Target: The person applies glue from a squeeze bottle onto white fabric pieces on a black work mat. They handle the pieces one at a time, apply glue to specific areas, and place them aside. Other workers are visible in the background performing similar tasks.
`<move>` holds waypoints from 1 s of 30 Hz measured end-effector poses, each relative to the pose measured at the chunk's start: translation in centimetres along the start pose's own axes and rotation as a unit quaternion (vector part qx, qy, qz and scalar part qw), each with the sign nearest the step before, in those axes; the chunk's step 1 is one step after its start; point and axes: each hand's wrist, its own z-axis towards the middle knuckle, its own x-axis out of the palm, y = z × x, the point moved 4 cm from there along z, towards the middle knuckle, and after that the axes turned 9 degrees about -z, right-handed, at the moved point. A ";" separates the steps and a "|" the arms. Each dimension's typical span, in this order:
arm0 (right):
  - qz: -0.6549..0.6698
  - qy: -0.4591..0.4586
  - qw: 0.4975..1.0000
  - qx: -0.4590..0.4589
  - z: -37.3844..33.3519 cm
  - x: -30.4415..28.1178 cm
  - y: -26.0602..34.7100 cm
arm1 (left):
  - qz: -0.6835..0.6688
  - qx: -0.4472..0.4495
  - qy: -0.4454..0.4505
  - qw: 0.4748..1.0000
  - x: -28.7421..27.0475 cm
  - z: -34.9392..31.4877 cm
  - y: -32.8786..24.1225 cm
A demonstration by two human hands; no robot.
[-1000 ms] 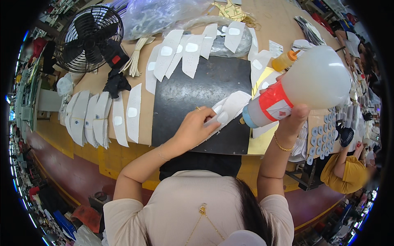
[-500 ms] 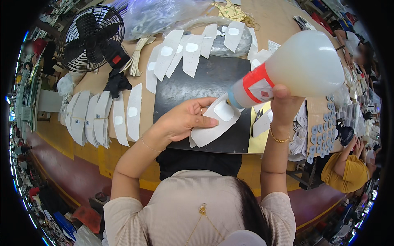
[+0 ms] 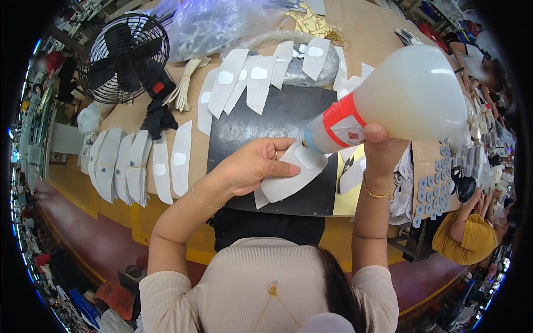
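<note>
My left hand point(image 3: 256, 168) pinches a pale grey cut piece point(image 3: 290, 183) between thumb and fingers, over a black board point(image 3: 261, 125). On that piece lies a glossy white rounded patch point(image 3: 311, 158). My right hand point(image 3: 384, 152) is wrapped round the neck of a large translucent plastic bottle point(image 3: 413, 91), tilted with its narrow end down to the left. Red tape point(image 3: 340, 123) bands the neck, and a light blue collar sits near the tip. The tip meets the upper edge of the white patch; whether it touches is hard to tell.
Similar patched pieces point(image 3: 226, 77) lie along the board's far edge. Bundled pieces point(image 3: 111, 166) line the table's left, near a black fan point(image 3: 123, 58). Plastic bags point(image 3: 216, 28) lie at the back. Small blue-grey discs point(image 3: 430, 191) cover the right side; a person in yellow point(image 3: 466, 238) sits beyond.
The bottle's tip has shifted slightly left and down along the upper edge of the white patch. The whole view has dropped a little; both hands keep their holds.
</note>
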 end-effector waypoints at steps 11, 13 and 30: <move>0.041 0.081 0.996 0.001 1.3 0.5 0.4 | 0.028 -0.015 -0.022 0.999 1.1 0.0 -1.2; 0.066 0.086 0.994 0.022 1.4 0.9 0.5 | 0.035 -0.014 -0.026 0.999 1.2 0.0 -1.4; 0.010 0.145 0.988 -0.057 1.9 0.9 1.5 | 0.035 -0.018 -0.027 0.999 1.3 0.2 -2.1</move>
